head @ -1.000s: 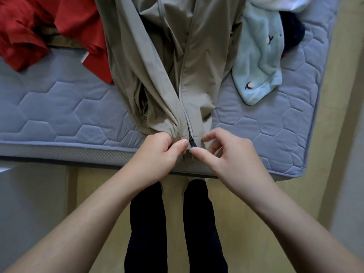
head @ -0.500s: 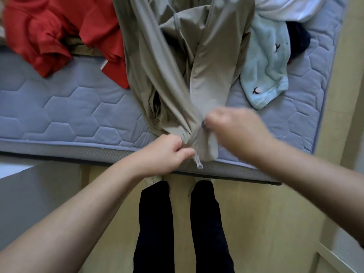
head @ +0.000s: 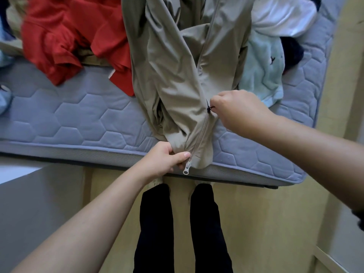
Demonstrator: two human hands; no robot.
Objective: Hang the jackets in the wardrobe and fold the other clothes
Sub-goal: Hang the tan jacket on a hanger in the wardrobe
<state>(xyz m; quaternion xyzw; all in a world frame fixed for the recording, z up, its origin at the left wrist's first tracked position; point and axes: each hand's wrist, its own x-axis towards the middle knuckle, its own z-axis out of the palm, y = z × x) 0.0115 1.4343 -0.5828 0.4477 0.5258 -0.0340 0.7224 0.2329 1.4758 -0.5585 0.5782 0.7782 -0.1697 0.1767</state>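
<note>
A beige zip jacket (head: 175,75) lies lengthwise on the grey quilted mattress (head: 78,115), its hem at the near edge. My left hand (head: 163,157) grips the hem beside the zip's lower end, where a pale metal puller (head: 186,170) hangs. My right hand (head: 236,109) pinches the dark zip slider (head: 208,108) a short way up the front; the zip is closed below it. A red garment (head: 74,36) lies crumpled to the left, a pale blue fleece (head: 264,75) to the right, with a white garment (head: 279,18) behind it.
A dark garment (head: 291,52) sits by the fleece near the mattress's right edge. More blue cloth (head: 5,95) shows at the far left. My legs in dark trousers (head: 155,223) stand on the wooden floor (head: 256,223) against the bed. A grey surface (head: 29,203) lies lower left.
My right hand has drawn the slider up from the hem along the jacket's front, closing the lower zip. My left hand has kept its grip on the hem.
</note>
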